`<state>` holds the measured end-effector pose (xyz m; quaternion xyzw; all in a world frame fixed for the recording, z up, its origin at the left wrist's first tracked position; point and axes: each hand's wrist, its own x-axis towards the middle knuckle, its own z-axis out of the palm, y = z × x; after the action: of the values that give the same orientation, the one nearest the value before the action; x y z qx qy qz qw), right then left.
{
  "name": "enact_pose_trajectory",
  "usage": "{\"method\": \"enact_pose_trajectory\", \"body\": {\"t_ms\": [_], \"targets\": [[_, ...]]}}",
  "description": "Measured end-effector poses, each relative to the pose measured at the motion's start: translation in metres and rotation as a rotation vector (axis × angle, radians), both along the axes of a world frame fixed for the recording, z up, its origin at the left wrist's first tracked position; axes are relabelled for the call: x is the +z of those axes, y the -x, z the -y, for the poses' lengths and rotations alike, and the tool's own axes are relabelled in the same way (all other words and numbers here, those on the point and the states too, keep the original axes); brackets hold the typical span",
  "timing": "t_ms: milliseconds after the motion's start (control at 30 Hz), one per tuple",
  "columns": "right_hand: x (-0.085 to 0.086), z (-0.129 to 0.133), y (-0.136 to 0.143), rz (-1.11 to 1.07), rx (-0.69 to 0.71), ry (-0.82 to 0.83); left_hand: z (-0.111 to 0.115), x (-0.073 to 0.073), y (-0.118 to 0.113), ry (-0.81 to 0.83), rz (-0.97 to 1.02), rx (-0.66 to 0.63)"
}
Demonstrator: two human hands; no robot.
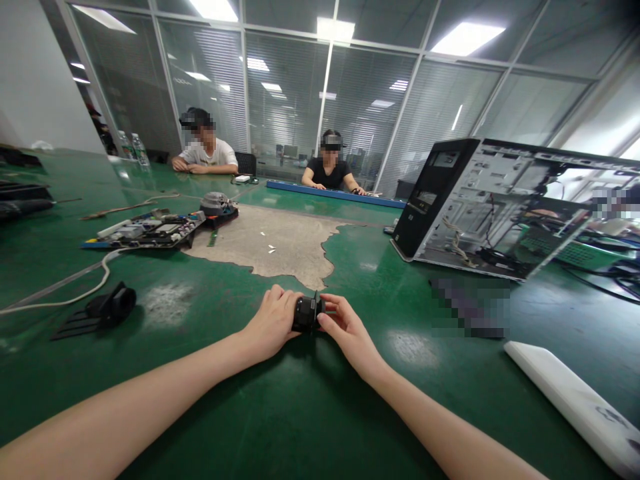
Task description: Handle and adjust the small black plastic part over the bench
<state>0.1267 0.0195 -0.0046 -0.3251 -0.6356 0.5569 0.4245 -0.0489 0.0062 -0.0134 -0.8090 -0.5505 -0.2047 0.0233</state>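
Small black cylindrical part (306,313) sits between both our hands, low over the green tabletop (310,413) near the middle of its near edge. Our left hand (273,323) curls around its left end, fingers wrapped over the top; our right hand (345,327) pinches the right end with thumb and fingertips (both forearms stretch out from the near edge and angle inward to meet).

Counting the rest: one open computer case (480,207) lying on its side toward the right edge, one circuit board (145,230) toward the left with one round fan unit (216,203) beside it, one black bracket piece (107,307) near the left edge, one white panel (575,400) at the near right corner. Two people sit along the far edge.
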Motion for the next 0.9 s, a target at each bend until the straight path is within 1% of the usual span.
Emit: {"method": "enact_pose_trajectory", "body": {"t_ms": [67, 167, 333, 500, 700, 900], "targets": [[0.0002, 0.0007, -0.0005, -0.007, 0.032, 0.016, 0.0001, 0.0003, 0.0, 0.012, 0.012, 0.0], [0.0013, 0.0023, -0.0019, -0.036, 0.061, -0.001, 0.0001, 0.0002, -0.0001, 0.014, 0.012, -0.006], [0.0008, 0.0008, -0.0021, -0.041, 0.011, -0.023, 0.0002, -0.0001, -0.0004, -0.015, -0.005, -0.01], [0.0006, -0.0015, -0.0013, -0.004, 0.002, -0.019, 0.0008, 0.0012, -0.0007, 0.016, 0.003, 0.001], [0.0031, 0.0019, -0.0023, -0.066, 0.09, -0.025, 0.001, 0.0013, -0.0002, 0.003, 0.002, -0.003], [-0.0001, -0.0007, -0.0018, -0.053, 0.016, -0.034, 0.001, 0.0009, -0.0003, -0.034, -0.019, -0.007]]}}
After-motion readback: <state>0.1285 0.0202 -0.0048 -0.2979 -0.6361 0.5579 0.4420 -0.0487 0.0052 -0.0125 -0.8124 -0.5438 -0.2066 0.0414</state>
